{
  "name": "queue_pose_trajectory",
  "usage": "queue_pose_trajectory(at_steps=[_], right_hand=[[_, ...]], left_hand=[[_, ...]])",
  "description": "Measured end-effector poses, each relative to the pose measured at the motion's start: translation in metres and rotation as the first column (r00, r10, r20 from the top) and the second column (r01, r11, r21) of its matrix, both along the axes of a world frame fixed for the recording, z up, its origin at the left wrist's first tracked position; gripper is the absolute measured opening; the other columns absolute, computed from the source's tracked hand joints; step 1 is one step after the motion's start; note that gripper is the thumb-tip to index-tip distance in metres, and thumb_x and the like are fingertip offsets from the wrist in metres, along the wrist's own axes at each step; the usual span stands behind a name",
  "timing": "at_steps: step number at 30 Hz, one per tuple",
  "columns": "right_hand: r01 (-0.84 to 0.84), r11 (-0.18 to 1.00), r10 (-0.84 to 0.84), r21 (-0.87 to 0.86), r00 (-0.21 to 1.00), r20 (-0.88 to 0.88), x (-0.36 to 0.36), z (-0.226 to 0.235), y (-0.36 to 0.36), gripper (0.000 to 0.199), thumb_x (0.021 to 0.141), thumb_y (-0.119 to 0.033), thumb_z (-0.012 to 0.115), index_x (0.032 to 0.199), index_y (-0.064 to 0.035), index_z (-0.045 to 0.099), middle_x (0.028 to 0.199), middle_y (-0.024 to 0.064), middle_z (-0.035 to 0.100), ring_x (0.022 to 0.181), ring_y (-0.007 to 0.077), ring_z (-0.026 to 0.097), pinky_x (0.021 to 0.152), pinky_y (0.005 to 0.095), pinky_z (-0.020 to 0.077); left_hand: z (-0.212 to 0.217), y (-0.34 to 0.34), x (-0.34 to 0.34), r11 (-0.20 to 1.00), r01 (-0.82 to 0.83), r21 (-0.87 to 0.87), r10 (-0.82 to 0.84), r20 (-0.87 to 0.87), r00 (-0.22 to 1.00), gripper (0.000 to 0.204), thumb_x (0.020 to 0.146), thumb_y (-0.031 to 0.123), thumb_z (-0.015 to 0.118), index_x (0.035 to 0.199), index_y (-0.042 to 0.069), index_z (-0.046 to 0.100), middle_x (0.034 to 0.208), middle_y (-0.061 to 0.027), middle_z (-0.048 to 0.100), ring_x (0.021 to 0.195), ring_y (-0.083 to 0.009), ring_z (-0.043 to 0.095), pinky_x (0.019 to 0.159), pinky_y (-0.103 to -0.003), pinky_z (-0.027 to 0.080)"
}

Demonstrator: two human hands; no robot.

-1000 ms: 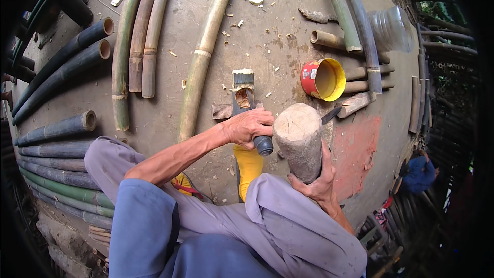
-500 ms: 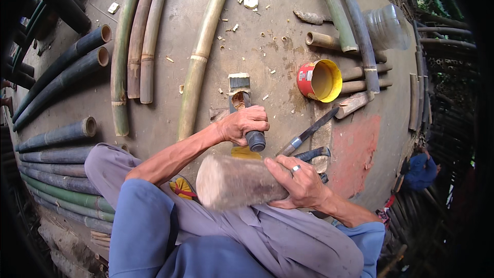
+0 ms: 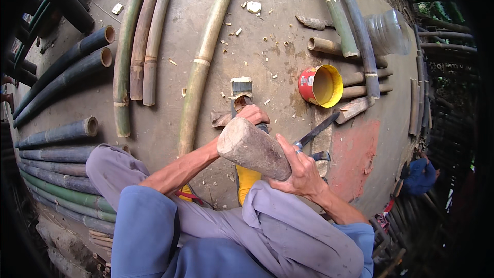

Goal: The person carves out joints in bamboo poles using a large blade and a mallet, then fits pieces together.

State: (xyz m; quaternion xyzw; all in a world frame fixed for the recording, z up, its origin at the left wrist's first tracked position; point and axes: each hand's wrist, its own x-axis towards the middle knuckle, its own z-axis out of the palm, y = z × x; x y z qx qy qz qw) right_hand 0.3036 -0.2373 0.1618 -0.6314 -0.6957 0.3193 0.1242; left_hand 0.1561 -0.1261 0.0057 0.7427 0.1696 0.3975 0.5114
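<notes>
My left hand (image 3: 252, 114) is closed round a chisel (image 3: 263, 127) with a dark handle; the mallet hides part of that hand. The chisel's blade end is at an opening cut in a short dark bamboo piece (image 3: 241, 87) on the ground. My right hand (image 3: 302, 172) grips a thick, rounded wooden mallet (image 3: 254, 146), held tilted above the chisel, its pale broad end toward my left forearm. Whether the mallet touches the chisel handle I cannot tell. A knife (image 3: 319, 128) with a dark blade lies beside my right hand, its handle partly hidden.
A red and yellow bucket (image 3: 313, 86) of murky liquid stands front right. Long bamboo poles (image 3: 203, 62) lie ahead, with darker poles (image 3: 56, 128) stacked at left. Wood chips (image 3: 253, 7) litter the concrete. A clear plastic jug (image 3: 388, 31) lies far right. Another person (image 3: 419, 175) is at the right edge.
The mallet has risen from my lap up and forward, over the chisel handle, and tilted. My right hand moved with it. My left hand remains on the chisel.
</notes>
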Motion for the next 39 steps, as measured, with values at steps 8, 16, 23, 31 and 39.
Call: queue_pose_trajectory(at_steps=[8, 16, 23, 31, 39], right_hand=[[0.439, 0.894, -0.447, -0.085, 0.877, -0.177, 0.011, -0.002, -0.032, 0.098, 0.063, -0.018, 0.08, 0.141, 0.0084, 0.028, 0.125, 0.0296, 0.054, 0.108, 0.0351, 0.062, 0.093, 0.0387, 0.0507], [0.596, 0.797, -0.603, -0.096, 0.774, -0.196, 0.03, -0.022, -0.048, 0.094, 0.066, -0.02, 0.078, 0.142, 0.007, 0.028, 0.122, 0.0257, 0.057, 0.108, 0.0324, 0.061, 0.095, 0.0389, 0.047], [0.582, 0.796, -0.604, -0.167, 0.781, -0.159, 0.029, -0.033, -0.039, 0.093, 0.066, -0.02, 0.079, 0.141, 0.0041, 0.031, 0.121, 0.0272, 0.058, 0.109, 0.0334, 0.061, 0.094, 0.0396, 0.048], [0.505, 0.858, -0.511, -0.096, 0.858, -0.05, 0.067, -0.044, -0.029, 0.093, 0.065, -0.018, 0.079, 0.143, 0.0009, 0.032, 0.124, 0.026, 0.057, 0.111, 0.0338, 0.061, 0.094, 0.0402, 0.0479], [0.315, 0.943, -0.312, 0.104, 0.949, -0.047, 0.12, -0.036, 0.11, 0.09, 0.066, -0.015, 0.077, 0.143, -0.0029, 0.033, 0.126, 0.0233, 0.056, 0.113, 0.0317, 0.06, 0.099, 0.0393, 0.0465]], left_hand=[[-0.013, 0.068, 0.02, 0.697, 0.179, -0.694, -0.285, -0.04, 0.958, 0.016, 0.059, 0.008, 0.064, 0.075, 0.005, 0.06, 0.059, -0.0018, 0.056, 0.049, -0.0104, 0.052, 0.044, -0.027, 0.045], [0.025, 0.126, 0.005, 0.682, -0.052, -0.729, 0.412, 0.325, 0.851, 0.05, 0.074, 0.001, 0.058, 0.122, -0.001, 0.047, 0.088, -0.0087, 0.059, 0.078, -0.017, 0.061, 0.078, -0.034, 0.051], [-0.012, 0.135, 0.034, 0.67, -0.491, -0.557, 0.528, -0.107, 0.842, 0.049, 0.076, 0.02, 0.076, 0.106, 0.004, 0.04, 0.093, -0.0093, 0.06, 0.08, -0.0151, 0.061, 0.073, -0.03, 0.054], [-0.035, 0.142, 0.058, 0.67, -0.566, -0.481, 0.456, -0.334, 0.825, 0.059, 0.077, 0.022, 0.076, 0.119, 0.0, 0.041, 0.081, -0.0057, 0.058, 0.064, -0.0116, 0.058, 0.055, -0.027, 0.05], [-0.047, 0.166, 0.073, 0.532, -0.702, -0.472, 0.529, -0.462, 0.712, 0.05, 0.076, 0.021, 0.075, 0.112, 0.0, 0.048, 0.08, -0.0077, 0.061, 0.064, -0.0134, 0.06, 0.056, -0.03, 0.051]])
